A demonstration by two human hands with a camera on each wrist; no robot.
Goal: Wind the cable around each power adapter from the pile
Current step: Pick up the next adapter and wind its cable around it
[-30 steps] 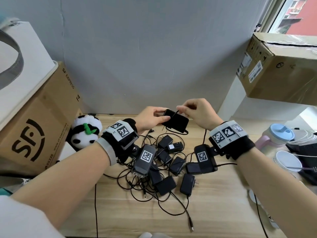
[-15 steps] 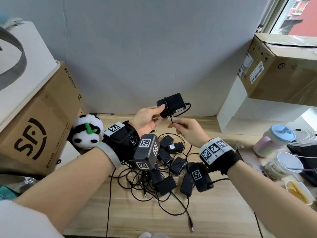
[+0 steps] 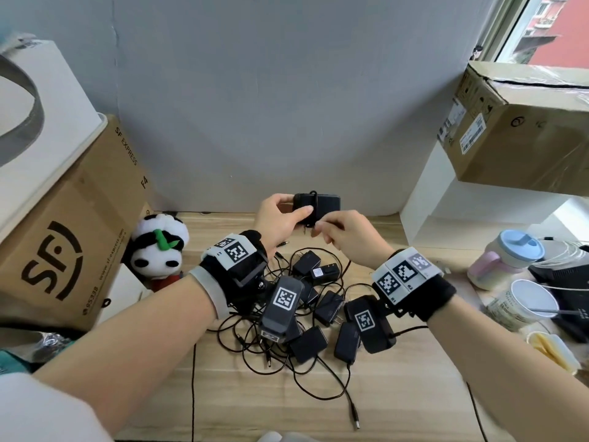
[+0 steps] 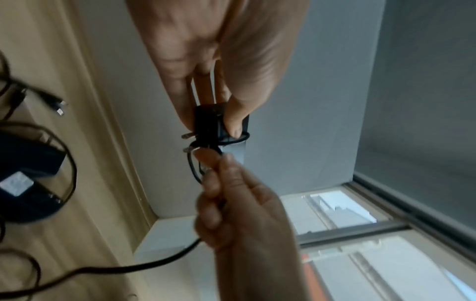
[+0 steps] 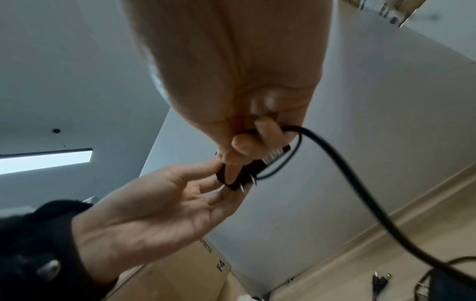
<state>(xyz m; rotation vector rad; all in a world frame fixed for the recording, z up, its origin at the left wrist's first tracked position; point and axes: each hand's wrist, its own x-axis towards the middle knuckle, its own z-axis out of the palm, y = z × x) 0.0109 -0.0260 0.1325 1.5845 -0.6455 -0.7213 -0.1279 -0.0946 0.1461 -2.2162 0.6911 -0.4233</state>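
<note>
Your left hand (image 3: 280,215) grips the power adapter (image 3: 318,204) above the far edge of the worktop (image 3: 398,393), lower than half a second ago. Your right hand (image 3: 345,232) pinches its cable (image 4: 193,169) just below, one loop now round the body. The pile (image 3: 315,311) waits, untouched.
</note>
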